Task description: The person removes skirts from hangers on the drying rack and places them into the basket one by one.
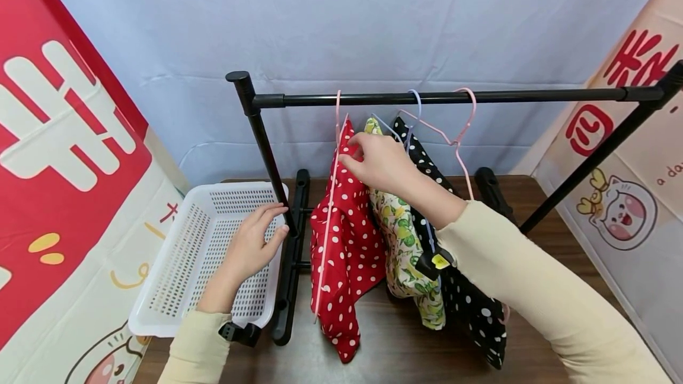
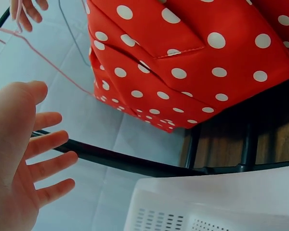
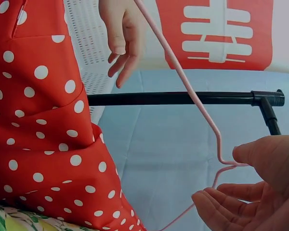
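A red cloth garment with white dots [image 1: 347, 212] hangs on a pink hanger [image 1: 332, 194], whose hook is over the black rail [image 1: 309, 100]. My right hand [image 1: 384, 162] is at the hanger's neck, thumb and fingers apart. In the right wrist view, the thumb of the right hand [image 3: 260, 178] lies by the neck of the pink hanger [image 3: 195, 94]. My left hand [image 1: 248, 248] is beside the rack's left post [image 1: 267, 153], over the basket's right side. Its fingers are spread and hold nothing in the left wrist view.
A white perforated basket [image 1: 160, 295] stands left of the rack. Right of the red garment hang a yellow-green lemon-print garment [image 1: 397, 236] and a black dotted one [image 1: 475, 307]. A blue hanger [image 1: 418, 108] and another pink hanger [image 1: 472, 111] hook over the rail.
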Demonstrator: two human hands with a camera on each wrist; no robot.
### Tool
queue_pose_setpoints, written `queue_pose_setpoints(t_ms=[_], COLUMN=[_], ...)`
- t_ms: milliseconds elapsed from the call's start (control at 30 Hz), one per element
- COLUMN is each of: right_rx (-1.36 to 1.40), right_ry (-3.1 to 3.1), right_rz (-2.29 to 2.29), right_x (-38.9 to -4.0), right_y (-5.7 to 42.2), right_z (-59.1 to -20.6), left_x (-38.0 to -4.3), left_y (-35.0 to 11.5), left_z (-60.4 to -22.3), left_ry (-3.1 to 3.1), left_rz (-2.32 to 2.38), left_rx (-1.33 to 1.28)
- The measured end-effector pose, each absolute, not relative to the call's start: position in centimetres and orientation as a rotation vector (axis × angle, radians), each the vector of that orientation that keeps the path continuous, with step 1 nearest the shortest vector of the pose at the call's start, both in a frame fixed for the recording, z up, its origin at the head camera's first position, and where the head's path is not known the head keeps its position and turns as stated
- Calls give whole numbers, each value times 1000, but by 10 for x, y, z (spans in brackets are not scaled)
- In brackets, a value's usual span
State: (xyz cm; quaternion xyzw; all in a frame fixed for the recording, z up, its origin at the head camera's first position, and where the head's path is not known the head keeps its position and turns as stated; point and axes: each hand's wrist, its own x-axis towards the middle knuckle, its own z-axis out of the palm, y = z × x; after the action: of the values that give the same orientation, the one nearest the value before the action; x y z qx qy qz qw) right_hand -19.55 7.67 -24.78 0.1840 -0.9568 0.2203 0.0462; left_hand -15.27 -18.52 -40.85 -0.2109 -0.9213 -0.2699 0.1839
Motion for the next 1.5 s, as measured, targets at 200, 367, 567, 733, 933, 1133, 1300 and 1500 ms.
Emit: queue_pose_setpoints(t_ms=[200,367,567,733,933,1133,1300,1500], right_rx=[527,455,369,331,362,399,430,418], right_ry=[-2910,-2938,-2976,-2971,-2974,-3015,-3026,-3029], right_rz=[658,629,594,591,586,603,608,651], right_x=[-202,-206,-212,-216,-219,-218,-218,-219], right_y=[70,64,57,54,51,50,51,50], right_z=[-249,-251,-252,-251,-248,-244,-240,-239], left_x=[-152,-151,-150,-150,-150,-152,-151,-150], left_y=[-184,-183,-181,-179,-177,-174,-171,-170], left_z=[-413,-417,-421,-427,-434,-437,-439,-442], left_ry=[-2606,-2617,-2648,-2660,-2645,-2633,-2635,-2613], left_rz=[-771,-766,-783,-795,-825,-822,-841,-842], left_rx=[-598,-590,-545,-539,-556,-568,-570,-560])
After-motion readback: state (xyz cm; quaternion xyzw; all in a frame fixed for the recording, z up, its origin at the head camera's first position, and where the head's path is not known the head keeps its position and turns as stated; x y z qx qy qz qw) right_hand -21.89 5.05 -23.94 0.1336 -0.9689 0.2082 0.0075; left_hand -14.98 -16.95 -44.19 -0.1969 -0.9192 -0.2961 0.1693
